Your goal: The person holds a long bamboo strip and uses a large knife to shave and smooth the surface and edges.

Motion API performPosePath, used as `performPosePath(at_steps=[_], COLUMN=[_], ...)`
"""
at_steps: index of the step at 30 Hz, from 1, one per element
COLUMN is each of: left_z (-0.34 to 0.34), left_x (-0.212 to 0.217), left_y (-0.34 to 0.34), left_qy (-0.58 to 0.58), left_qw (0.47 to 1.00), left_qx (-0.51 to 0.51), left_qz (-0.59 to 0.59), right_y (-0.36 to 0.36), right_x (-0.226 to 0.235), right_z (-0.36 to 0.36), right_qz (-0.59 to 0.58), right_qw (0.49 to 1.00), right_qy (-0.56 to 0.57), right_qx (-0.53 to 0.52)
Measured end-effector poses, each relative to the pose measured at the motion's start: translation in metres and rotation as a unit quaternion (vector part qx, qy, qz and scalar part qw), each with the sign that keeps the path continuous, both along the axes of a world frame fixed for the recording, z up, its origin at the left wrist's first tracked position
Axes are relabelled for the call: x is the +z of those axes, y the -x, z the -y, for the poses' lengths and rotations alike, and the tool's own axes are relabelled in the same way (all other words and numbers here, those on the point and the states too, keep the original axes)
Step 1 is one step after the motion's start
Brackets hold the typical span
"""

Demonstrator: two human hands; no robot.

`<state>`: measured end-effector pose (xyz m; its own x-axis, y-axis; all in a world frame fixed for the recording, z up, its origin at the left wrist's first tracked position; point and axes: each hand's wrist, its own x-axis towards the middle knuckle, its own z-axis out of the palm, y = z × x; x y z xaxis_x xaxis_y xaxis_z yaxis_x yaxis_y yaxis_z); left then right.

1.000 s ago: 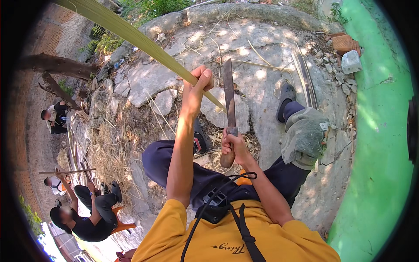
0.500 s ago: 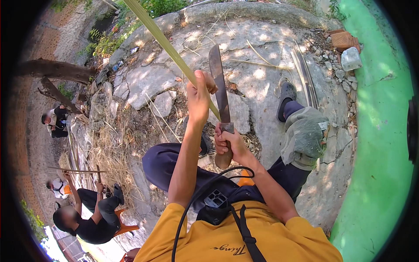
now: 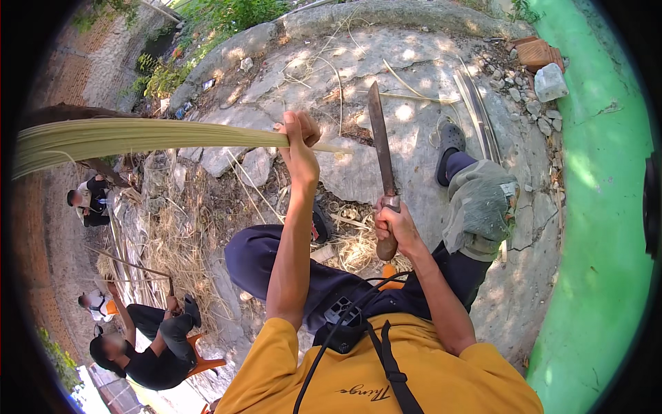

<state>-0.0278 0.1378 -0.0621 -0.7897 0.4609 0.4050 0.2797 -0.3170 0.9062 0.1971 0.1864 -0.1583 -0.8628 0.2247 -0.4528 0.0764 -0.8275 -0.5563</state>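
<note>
Overhead, the left hand (image 3: 298,148) is clenched around a pale green bamboo strip (image 3: 138,138) that runs level toward the left edge. Beside it, the right hand (image 3: 393,224) grips the wooden handle of a machete (image 3: 380,141), blade pointing up and away, just right of the strip's near end. Dry shavings (image 3: 358,245) lie on the cracked concrete ground (image 3: 414,83) between the knees.

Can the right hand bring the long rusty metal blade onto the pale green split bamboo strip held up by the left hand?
Probably yes. The right hand grips the blade upright, just right of the strip's end, with nothing between them; the left hand holds that end.
</note>
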Motion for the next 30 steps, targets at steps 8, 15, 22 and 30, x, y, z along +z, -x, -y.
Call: performPosePath(at_steps=[8,15,22,30], left_z=[-0.013,-0.014,-0.01,-0.011], left_x=[0.002,0.005,0.004,0.004], left_y=[-0.012,-0.019,-0.029,-0.039], left_qy=[-0.03,-0.075,-0.102,-0.118], left_qw=[0.995,0.988,0.988,0.989], left_qx=[0.056,0.068,0.023,-0.012], left_qz=[0.071,0.114,0.114,0.09], right_y=[-0.002,0.027,0.048,0.043], right_x=[-0.024,0.0,0.011,0.016], right_z=[0.013,0.025,0.022,0.017], right_qz=[0.004,-0.048,-0.082,-0.109], right_qw=[1.0,0.995,0.993,0.99], right_qy=[-0.013,0.008,-0.025,-0.042], right_qx=[0.019,0.083,0.085,0.076])
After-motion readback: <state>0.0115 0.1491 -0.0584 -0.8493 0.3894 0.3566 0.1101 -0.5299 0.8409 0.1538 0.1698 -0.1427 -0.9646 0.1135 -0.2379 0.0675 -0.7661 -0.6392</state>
